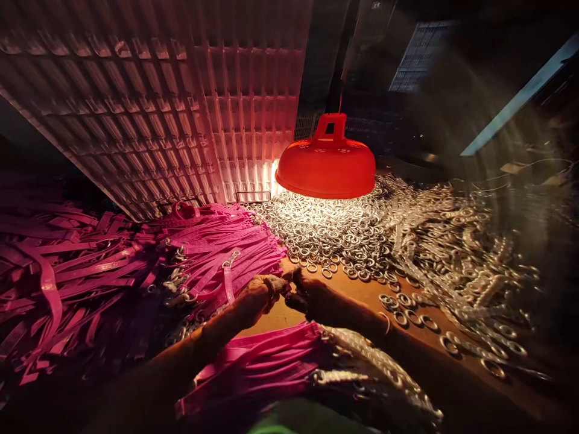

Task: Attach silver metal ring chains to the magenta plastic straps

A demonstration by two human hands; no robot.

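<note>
My left hand (270, 288) and my right hand (304, 290) meet over the tabletop (278, 316), fingertips pressed close together. Both look closed in a pinch, but the dim light hides what they hold, if anything. Left of them lies a stack of pink straps (235, 235), some carrying metal hardware (231, 259) at their ends. Behind my right hand spreads a heap of metal rings (362, 241). Nearer to me, below both hands, is another bundle of pink straps (271, 355) beside a row of light-coloured metal pieces (384, 361).
A red lamp (325, 166) hangs low above the ring heap. A ribbed panel (158, 108) leans at the back left. More loose pink straps (67, 271) pile up at far left. Several loose rings (409, 313) lie right of my right hand.
</note>
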